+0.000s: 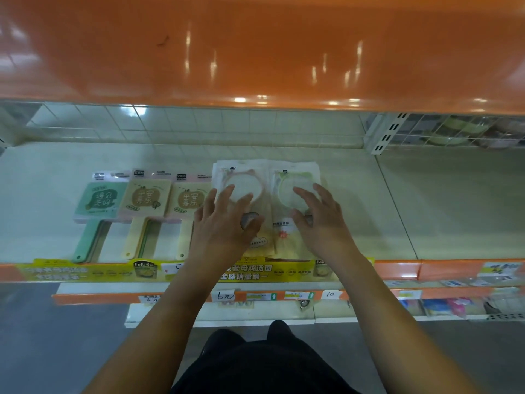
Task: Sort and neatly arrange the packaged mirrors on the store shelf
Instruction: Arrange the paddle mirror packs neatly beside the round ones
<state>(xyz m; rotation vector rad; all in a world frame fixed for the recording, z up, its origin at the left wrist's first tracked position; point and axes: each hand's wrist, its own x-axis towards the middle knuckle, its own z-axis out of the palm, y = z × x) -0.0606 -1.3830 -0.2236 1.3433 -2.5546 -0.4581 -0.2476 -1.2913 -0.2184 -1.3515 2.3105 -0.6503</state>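
The left hand (224,220) and right hand (318,217) lie flat, fingers spread, hiding the lower parts of two blurry mirror packs (241,172).

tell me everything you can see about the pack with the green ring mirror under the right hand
The green-ring mirror pack is a clear, glossy plastic pouch with a pale printed card, holding a round mirror in a light green frame. It lies flat on the shelf, top on a small stack, beside the pink-ring mirror pack on its left; the edges seem to touch. The right hand rests on it with fingers spread, covering its lower middle. Small print and a red mark show lower down.
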